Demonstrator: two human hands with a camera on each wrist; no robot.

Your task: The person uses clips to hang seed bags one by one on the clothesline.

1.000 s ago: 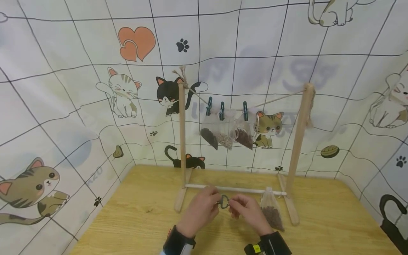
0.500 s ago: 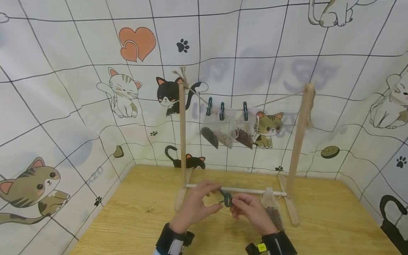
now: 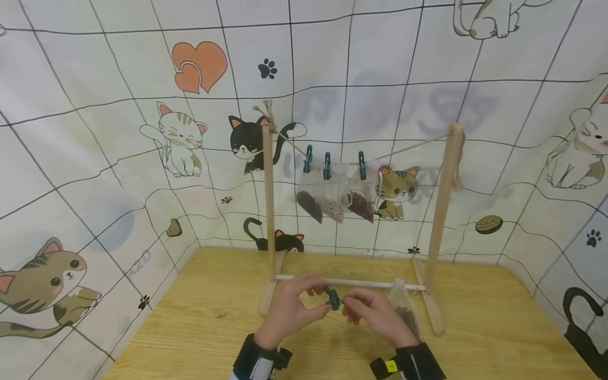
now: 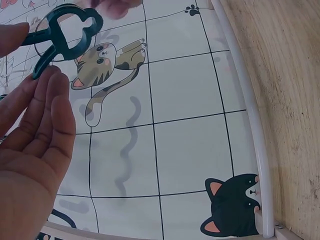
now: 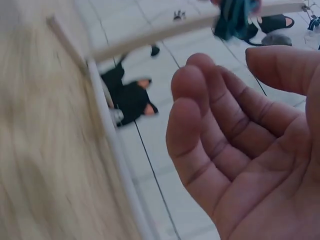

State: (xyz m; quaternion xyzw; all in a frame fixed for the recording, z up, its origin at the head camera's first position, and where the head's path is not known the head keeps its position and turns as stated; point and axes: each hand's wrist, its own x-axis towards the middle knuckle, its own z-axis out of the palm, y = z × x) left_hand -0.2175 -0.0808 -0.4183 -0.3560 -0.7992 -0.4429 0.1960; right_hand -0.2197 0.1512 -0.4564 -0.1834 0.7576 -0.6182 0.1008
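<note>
Between thumb and fingertips, my left hand (image 3: 296, 306) pinches the two handles of a dark green spring clip (image 4: 70, 35). The clip's rounded jaws point toward my right hand (image 3: 372, 314). In the right wrist view the right hand's fingers (image 5: 215, 130) are loosely bent, with the thumb apart and nothing between them. The clip (image 5: 232, 20) is blurred there, beyond the fingertips. Behind the right hand, a sheer drawstring bag (image 3: 404, 303) with dark brown contents is partly hidden and stands against the rack's white bar (image 3: 361, 283).
A wooden rack (image 3: 439, 211) stands on the wooden table (image 3: 190, 327) with a string (image 3: 413, 148) tied between its posts. Three green clips (image 3: 362, 165) hold sheer bags (image 3: 361, 203) of dark, pale and reddish contents on it. A cat-patterned sheet (image 3: 142, 79) hangs behind.
The left hand has spread its thumb and fingers and now pinches the clip by its handles. The right hand, which held the clip half a second ago, has let go and stays close by.
</note>
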